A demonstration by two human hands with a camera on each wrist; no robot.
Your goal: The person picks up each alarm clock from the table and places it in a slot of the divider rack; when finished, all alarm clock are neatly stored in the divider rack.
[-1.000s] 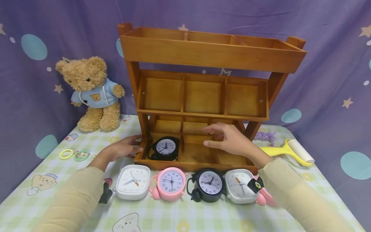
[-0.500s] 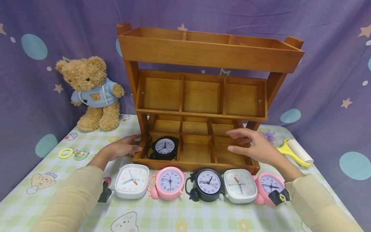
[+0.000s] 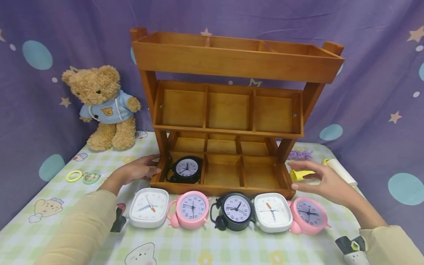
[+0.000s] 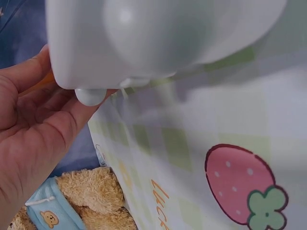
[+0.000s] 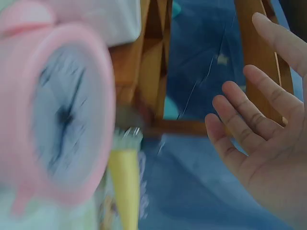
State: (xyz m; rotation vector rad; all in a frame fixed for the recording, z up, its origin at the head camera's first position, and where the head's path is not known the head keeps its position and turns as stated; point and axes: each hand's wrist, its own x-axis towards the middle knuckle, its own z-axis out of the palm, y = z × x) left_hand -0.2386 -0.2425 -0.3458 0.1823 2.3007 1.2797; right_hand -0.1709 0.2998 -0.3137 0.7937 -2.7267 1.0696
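- The three-tier brown wooden rack (image 3: 232,110) stands at the back of the desk (image 3: 66,206), and our left hand (image 3: 135,171) rests open-fingered against its bottom left corner; we should keep that steadying touch light.
- The round pink twin-bell alarm clock (image 3: 308,215), last on the right of the front row, lies just below our right hand (image 3: 326,182), whose grip is released, fingers spread, holding nothing.
- We judge it best to lower that hand straight over the pink clock and take it by its sides, clear of the square white clock (image 3: 272,212) touching it.
- The round black clock (image 3: 186,169) sits in the bottom left compartment; the neighbouring compartments look free.
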